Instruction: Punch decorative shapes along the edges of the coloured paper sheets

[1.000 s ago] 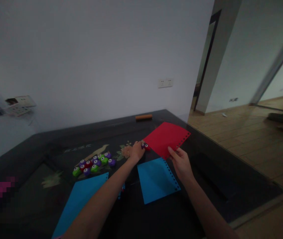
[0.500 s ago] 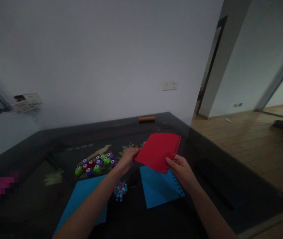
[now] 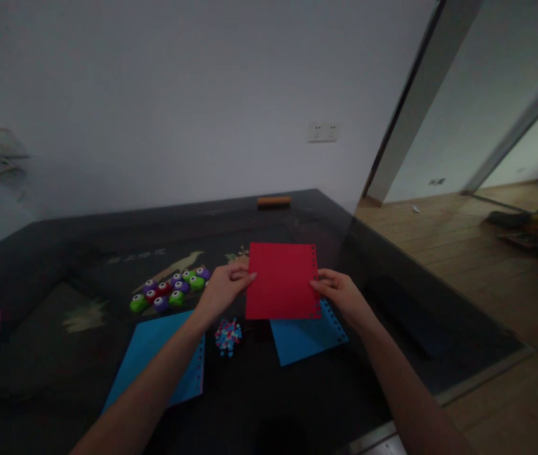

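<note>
A red paper sheet (image 3: 281, 281) with a row of punched holes along its right edge is held up between both hands over the dark table (image 3: 60, 253). My left hand (image 3: 221, 289) grips its left edge and my right hand (image 3: 340, 294) grips its right edge. Under it lies a blue punched sheet (image 3: 307, 335). A small heap of paper cut-outs (image 3: 228, 335) sits just below my left hand. A cluster of green, purple and red craft punches (image 3: 169, 291) lies left of my left hand.
Another blue sheet (image 3: 155, 360) lies at the near left under my left forearm. An orange bar (image 3: 273, 201) rests at the table's far edge by the wall. The table's right edge borders a wooden floor (image 3: 463, 253).
The red sheet swung from the far right toward me and now faces me squarely. My left hand left a small punch and took the sheet's left edge.
</note>
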`<state>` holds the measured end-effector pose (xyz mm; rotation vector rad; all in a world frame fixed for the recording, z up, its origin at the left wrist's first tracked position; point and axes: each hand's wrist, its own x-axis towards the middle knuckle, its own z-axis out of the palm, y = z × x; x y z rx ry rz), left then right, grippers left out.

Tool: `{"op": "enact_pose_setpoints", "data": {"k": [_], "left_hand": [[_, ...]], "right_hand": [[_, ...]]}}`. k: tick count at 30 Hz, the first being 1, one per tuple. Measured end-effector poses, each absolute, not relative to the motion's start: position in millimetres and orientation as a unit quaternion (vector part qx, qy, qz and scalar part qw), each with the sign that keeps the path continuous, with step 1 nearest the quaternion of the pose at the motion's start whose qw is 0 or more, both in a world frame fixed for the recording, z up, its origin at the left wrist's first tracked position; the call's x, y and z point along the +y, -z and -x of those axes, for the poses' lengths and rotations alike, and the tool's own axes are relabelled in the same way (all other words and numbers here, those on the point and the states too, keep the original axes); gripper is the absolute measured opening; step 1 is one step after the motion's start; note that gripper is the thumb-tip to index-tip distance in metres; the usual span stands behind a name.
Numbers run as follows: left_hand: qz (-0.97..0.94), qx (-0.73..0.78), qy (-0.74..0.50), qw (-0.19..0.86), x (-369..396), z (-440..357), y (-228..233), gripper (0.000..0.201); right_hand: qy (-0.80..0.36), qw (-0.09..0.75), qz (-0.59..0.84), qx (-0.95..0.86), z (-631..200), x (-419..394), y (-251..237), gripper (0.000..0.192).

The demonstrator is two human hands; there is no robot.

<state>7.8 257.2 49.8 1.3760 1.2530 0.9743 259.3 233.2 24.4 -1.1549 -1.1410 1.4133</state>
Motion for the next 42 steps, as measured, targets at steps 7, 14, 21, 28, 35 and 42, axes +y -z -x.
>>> {"op": "enact_pose_setpoints", "data": {"k": [7, 14, 21, 28, 35, 42], "left_hand": [[-0.583, 0.513, -0.375, 0.506, 253, -14, -45, 0.009], [-0.577, 0.486, -0.341, 0.561, 243, -25, -44, 0.009], [-0.598, 0.454, -0.384, 0.537, 243, -26, -40, 0.018], [-0.665, 0.486, -0.428, 0.373, 244, -18, -43, 0.02], [-0.802, 0.485, -0.276, 0.212, 234, -18, -45, 0.01], [-0.843, 0.474, -0.178, 0.184, 218, -31, -47, 0.012]], "right_hand": [[-0.547, 0.49, 0.496, -0.464, -265, 237, -21, 0.031], [-0.532, 0.524, 0.5, -0.438, -270, 236, -23, 0.027], [-0.535, 0.515, 0.511, -0.433, -276, 239, -23, 0.03], [-0.521, 0.506, 0.546, -0.417, -286, 240, -23, 0.028], [-0.519, 0.409, 0.579, -0.478, -290, 241, -19, 0.017], [-0.515, 0.375, 0.585, -0.502, -287, 248, -2, 0.019]]}}
